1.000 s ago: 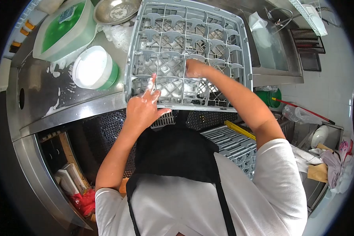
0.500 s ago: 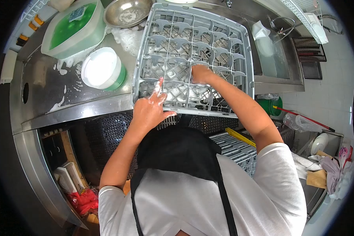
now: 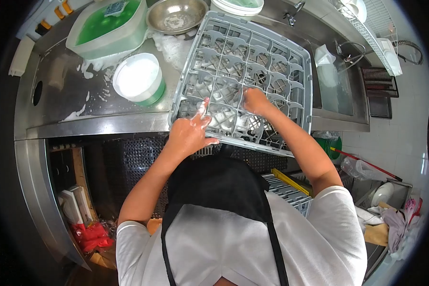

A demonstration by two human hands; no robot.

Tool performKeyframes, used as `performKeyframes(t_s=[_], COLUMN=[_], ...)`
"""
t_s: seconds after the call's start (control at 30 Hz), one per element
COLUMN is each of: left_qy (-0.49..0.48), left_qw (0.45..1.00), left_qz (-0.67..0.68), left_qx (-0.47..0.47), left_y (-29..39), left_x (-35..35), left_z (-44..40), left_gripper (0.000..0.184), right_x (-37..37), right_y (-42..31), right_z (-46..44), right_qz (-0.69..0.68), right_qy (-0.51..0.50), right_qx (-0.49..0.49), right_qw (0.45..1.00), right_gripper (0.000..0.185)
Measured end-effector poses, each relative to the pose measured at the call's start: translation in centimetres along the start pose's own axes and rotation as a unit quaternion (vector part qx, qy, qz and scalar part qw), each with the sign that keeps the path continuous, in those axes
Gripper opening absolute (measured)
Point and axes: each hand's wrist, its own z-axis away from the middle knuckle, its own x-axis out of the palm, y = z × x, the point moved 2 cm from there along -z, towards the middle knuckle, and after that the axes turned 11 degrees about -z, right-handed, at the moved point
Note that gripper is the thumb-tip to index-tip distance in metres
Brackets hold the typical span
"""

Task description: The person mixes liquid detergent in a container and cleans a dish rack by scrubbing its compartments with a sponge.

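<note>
A grey plastic glass rack [image 3: 302,86], divided into square compartments, lies over the counter edge with white suds inside. My left hand [image 3: 189,136], wet and foamy, grips its near left rim. The index finger stretches over a divider, and the thumb lies along the front edge. My right hand [image 3: 256,101] reaches down into a compartment near the middle. Its fingers look bent, but their tips are hidden behind the dividers, so anything in them cannot be made out. To the left of the rack stands a white tub [image 3: 137,78] with foam on top and green liquid showing through its side.
A larger tub [image 3: 100,40] of green liquid holds a floating sponge [image 3: 115,8]. A metal bowl [image 3: 176,18] and a white round container [image 3: 237,7] stand behind. On the right are a sink basin [image 3: 336,86] and a tap [image 3: 350,52]. Suds lie across the steel counter [image 3: 57,95].
The camera view has shifted and turned slightly, so the counter items appear farther right. My left hand stays on the rim, and my right hand stays in the compartments with little visible movement.
</note>
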Motion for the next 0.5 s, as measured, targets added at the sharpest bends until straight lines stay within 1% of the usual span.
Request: performKeyframes(t_s=[0.07, 0.1, 0.2, 0.23, 0.3, 0.33, 0.37, 0.4, 0.47, 0.5], left_qy=[-0.002, -0.003, 0.007, 0.031, 0.082, 0.072, 0.061, 0.05, 0.046, 0.039], left_qw=[1.0, 1.0, 0.999, 0.999, 0.996, 0.997, 0.998, 0.998, 0.998, 0.999], left_qz=[0.004, 0.005, 0.019, 0.019, 0.02, 0.009, -0.001, -0.012, -0.031, -0.035], left_qx=[-0.004, -0.001, -0.025, -0.027, -0.033, -0.033, -0.032, -0.032, -0.018, -0.01], left_y=[0.0, 0.0, 0.3, 0.3, 0.3, 0.3, 0.4, 0.4, 0.5, 0.4], left_x=[0.0, -0.1, -0.5, -0.4, -0.2, -0.1, -0.1, 0.1, 0.3, 0.4], left_z=[0.0, -0.1, -0.3, -0.2, -0.1, -0.1, -0.1, -0.1, 0.1, 0.1], left_gripper=[0.064, 0.064, 0.069, 0.071, 0.073, 0.076, 0.079, 0.081, 0.079, 0.078], right_x=[-0.4, -0.4, -0.2, 0.9, 2.5, 2.8, 3.4, 3.7, 4.3, 4.6], right_y=[-0.4, -0.8, -1.4, -0.1, 1.8, 2.3, 2.7, 2.9, 3.2, 3.1], right_z=[-0.4, -0.7, -1.2, -1.8, -2.2, -2.3, -2.5, -2.5, -2.7, -2.3], right_qz=[0.089, 0.088, 0.115, 0.094, -0.048, -0.119, -0.139, -0.177, -0.252, -0.282], right_qy=[-0.068, -0.092, -0.124, -0.099, -0.08, -0.069, -0.045, -0.026, 0.013, 0.047], right_qx=[0.018, 0.023, 0.018, -0.005, 0.046, 0.072, 0.121, 0.151, 0.208, 0.197], right_qw=[0.994, 0.992, 0.986, 0.991, 0.995, 0.988, 0.982, 0.972, 0.945, 0.938], right_gripper=[0.026, 0.026, 0.026, 0.031, 0.036, 0.039, 0.045, 0.046, 0.047, 0.047])
